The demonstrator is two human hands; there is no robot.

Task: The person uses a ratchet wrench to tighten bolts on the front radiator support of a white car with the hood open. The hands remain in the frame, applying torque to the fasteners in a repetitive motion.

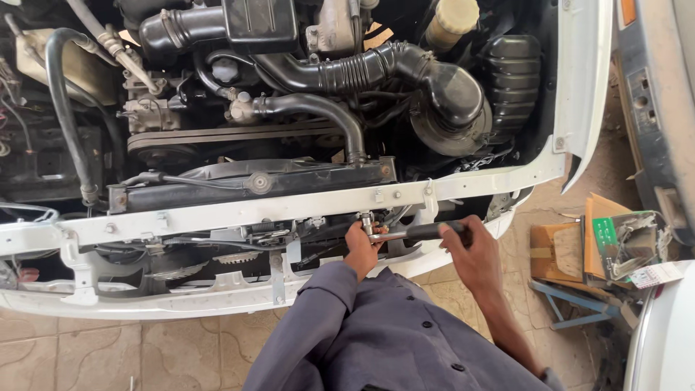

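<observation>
Ratchet wrench lies roughly horizontal under the white front crossmember, head pointing left, handle right. Right hand clamped on the black grip; left hand pinches the socket head, hands apart.

Both arms reach forward from the grey-sleeved torso. Left hand: sleeve to the wrist, fingers pinched together at the tips. Right hand: forearm bare, fingers curled in a closed grip, knuckles upward, level with the left.
</observation>
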